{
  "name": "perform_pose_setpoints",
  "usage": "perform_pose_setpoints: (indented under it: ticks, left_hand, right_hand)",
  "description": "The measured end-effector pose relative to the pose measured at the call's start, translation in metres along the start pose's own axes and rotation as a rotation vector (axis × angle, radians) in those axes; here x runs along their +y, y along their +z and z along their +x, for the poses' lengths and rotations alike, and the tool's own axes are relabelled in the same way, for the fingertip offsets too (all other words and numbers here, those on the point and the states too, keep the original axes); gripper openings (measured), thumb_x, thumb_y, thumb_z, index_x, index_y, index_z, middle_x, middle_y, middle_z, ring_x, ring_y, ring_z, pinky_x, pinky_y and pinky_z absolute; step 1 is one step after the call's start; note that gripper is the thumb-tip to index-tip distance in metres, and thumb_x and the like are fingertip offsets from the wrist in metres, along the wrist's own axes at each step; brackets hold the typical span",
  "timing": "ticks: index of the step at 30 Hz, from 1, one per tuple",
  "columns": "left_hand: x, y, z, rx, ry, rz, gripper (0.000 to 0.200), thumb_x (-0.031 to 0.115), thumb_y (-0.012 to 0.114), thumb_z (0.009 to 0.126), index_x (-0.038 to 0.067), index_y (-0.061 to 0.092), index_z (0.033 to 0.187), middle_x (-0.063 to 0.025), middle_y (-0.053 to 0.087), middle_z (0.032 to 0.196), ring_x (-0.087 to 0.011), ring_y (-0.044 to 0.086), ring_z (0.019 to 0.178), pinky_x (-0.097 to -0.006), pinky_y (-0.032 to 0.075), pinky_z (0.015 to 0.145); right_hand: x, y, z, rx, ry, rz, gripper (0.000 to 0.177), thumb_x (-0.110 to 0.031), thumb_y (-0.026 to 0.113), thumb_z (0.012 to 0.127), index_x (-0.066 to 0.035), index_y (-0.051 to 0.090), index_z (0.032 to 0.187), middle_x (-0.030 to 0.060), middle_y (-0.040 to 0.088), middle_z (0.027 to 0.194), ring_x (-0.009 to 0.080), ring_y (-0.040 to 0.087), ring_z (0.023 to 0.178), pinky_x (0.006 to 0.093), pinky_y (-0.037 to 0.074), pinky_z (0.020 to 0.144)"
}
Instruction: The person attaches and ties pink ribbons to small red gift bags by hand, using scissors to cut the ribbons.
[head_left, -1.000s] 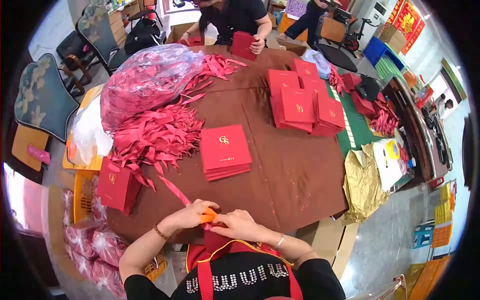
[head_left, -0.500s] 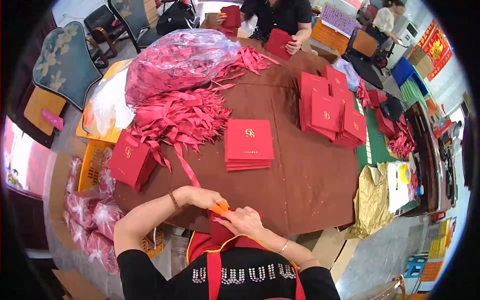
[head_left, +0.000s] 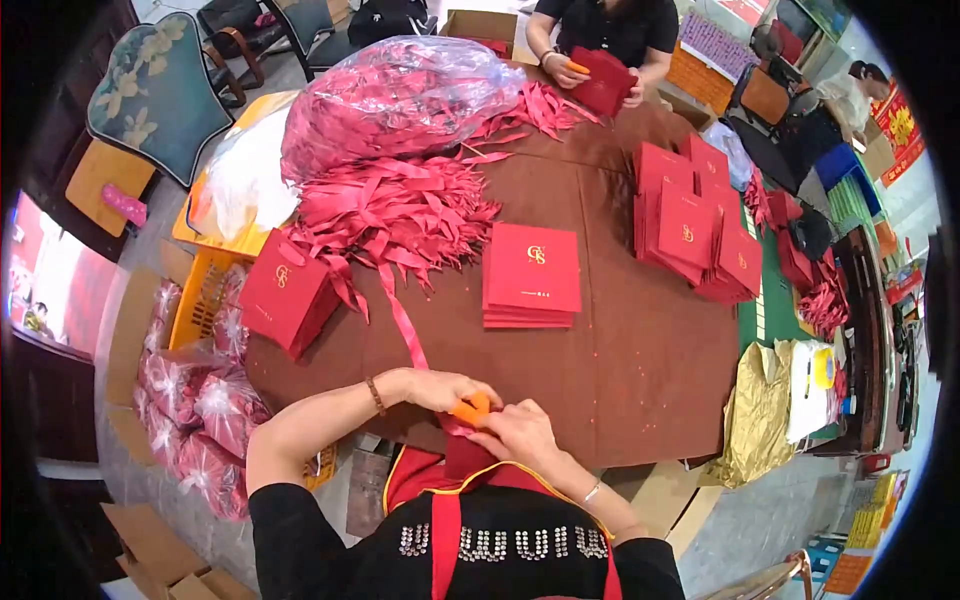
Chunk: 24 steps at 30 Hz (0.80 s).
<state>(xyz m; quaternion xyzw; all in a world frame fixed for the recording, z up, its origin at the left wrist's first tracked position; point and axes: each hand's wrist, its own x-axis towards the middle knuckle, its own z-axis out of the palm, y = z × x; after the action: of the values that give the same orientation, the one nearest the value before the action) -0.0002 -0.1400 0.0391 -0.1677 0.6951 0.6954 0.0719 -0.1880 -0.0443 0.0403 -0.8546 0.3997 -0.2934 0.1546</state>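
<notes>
My left hand (head_left: pixel 450 390) is closed around a small orange tool (head_left: pixel 470 408), whose working end is hidden between the fingers. Against it, my right hand (head_left: pixel 522 432) pinches the top of a dark red paper bag (head_left: pixel 466 456), held at the table edge before my body; the fingers partly cover the grip. A pink-red ribbon (head_left: pixel 404 325) runs from the ribbon heap (head_left: pixel 400 215) down to my left hand. Beyond my hands lies a stack of flat red bags (head_left: pixel 532 275) with gold lettering. Another red stack (head_left: pixel 290 300) leans at the left.
Several red stacks (head_left: pixel 690 225) stand at the right of the brown-covered table (head_left: pixel 640 340). A clear sack of ribbons (head_left: pixel 390 105) sits at the back left. Across the table a co-worker (head_left: pixel 610 35) holds a red piece and an orange item. Wrapped bundles (head_left: pixel 205 410) are at lower left.
The view has shifted, so the table's contents appear farther right. My hands stay together at the orange tool. The co-worker's hands have come together on one red piece.
</notes>
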Motion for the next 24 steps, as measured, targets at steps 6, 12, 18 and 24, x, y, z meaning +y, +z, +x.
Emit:
perform_pose_setpoints:
  ticks: [6,12,18,24]
  left_hand:
    - [-0.013,0.008,0.010,0.228,0.128,0.069,0.022,0.021,0.055,0.088,0.001,0.063,0.092,-0.0135,0.044,0.133,-0.0273,0.047,0.117,-0.0360,0.039,0.097]
    - [-0.016,0.008,0.013,0.240,0.122,0.139,0.023,0.021,0.057,0.086,0.001,0.065,0.096,-0.0151,0.046,0.130,-0.0274,0.048,0.117,-0.0353,0.040,0.096]
    - [-0.008,0.010,0.013,0.248,0.093,0.175,0.022,0.020,0.059,0.084,0.001,0.066,0.093,-0.0153,0.047,0.129,-0.0280,0.048,0.117,-0.0356,0.039,0.096]
    - [-0.010,0.008,0.004,0.311,0.082,0.178,0.022,0.019,0.056,0.083,0.002,0.065,0.093,-0.0149,0.051,0.125,-0.0280,0.051,0.112,-0.0362,0.040,0.093]
  right_hand:
    - [0.013,-0.011,0.001,-0.113,0.148,0.157,0.019,-0.031,0.069,0.077,-0.014,0.066,0.085,0.0048,0.059,0.064,0.0213,0.058,0.060,0.0344,0.041,0.062]
    - [0.020,-0.017,0.006,-0.216,0.236,0.299,0.020,-0.028,0.069,0.077,-0.011,0.066,0.086,0.0065,0.065,0.070,0.0224,0.062,0.067,0.0337,0.045,0.066]
    - [0.021,-0.029,0.014,-0.439,0.452,0.524,0.018,-0.025,0.065,0.080,-0.008,0.065,0.086,0.0084,0.067,0.075,0.0259,0.065,0.072,0.0356,0.050,0.066]
    - [0.019,-0.011,0.007,-0.305,0.328,0.212,0.017,-0.026,0.065,0.080,-0.009,0.066,0.083,0.0069,0.066,0.074,0.0247,0.063,0.070,0.0361,0.047,0.068]
